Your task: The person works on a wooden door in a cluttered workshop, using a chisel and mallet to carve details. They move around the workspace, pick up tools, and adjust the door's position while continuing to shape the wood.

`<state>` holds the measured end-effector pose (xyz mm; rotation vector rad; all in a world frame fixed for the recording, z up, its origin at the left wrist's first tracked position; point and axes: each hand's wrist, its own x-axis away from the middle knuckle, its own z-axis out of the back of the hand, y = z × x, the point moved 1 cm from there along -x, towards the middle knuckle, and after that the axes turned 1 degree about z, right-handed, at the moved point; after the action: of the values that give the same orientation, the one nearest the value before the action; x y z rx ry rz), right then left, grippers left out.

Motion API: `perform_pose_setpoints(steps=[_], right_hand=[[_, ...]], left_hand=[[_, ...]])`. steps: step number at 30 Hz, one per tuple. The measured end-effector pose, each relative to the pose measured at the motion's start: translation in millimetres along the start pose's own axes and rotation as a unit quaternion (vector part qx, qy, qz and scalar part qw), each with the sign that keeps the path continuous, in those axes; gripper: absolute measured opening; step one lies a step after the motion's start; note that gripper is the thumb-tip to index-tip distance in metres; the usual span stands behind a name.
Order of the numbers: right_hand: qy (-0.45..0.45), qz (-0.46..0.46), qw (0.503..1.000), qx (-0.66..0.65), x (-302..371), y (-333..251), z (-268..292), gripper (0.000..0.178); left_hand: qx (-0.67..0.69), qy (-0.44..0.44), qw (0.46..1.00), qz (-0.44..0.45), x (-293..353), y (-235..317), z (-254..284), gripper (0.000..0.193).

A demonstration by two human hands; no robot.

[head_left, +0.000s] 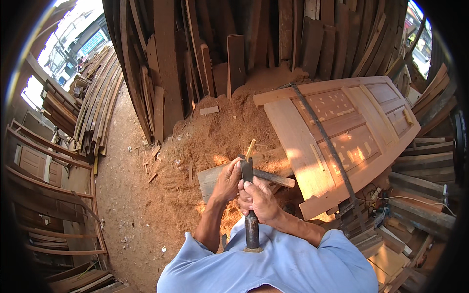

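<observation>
A wide chisel (247, 172) points away from me, its dark handle (252, 232) running back to the front of my blue shirt. My right hand (261, 200) is wrapped round the chisel, thumb along the lower blade. Close against the blade's left side, my left hand (226, 181) is closed, its fingertips partly hidden. A thin pale wooden strip (251, 148) sticks out past the blade's tip, tilted slightly right. The strip's lower end disappears behind the blade, by the left fingers; its grip there is mostly hidden.
A panelled wooden door (288, 122) lies to the right with a long bar clamp (325, 132) across it. Below my hands are a grey board (209, 179) and sawdust (195, 141). Upright planks (166, 58) line the back; stacked timber (97, 97) lies at left.
</observation>
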<state>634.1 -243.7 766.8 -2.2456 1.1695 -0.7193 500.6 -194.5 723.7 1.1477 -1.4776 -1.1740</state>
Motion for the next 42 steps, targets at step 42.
perform_pose_setpoints(steps=[42], right_hand=[[0.002, 0.021, 0.998, -0.052, 0.0, 8.0, 21.0, 0.017]], left_hand=[[0.189, -0.032, 0.981, 0.004, -5.8, -25.3, 7.0, 0.031]])
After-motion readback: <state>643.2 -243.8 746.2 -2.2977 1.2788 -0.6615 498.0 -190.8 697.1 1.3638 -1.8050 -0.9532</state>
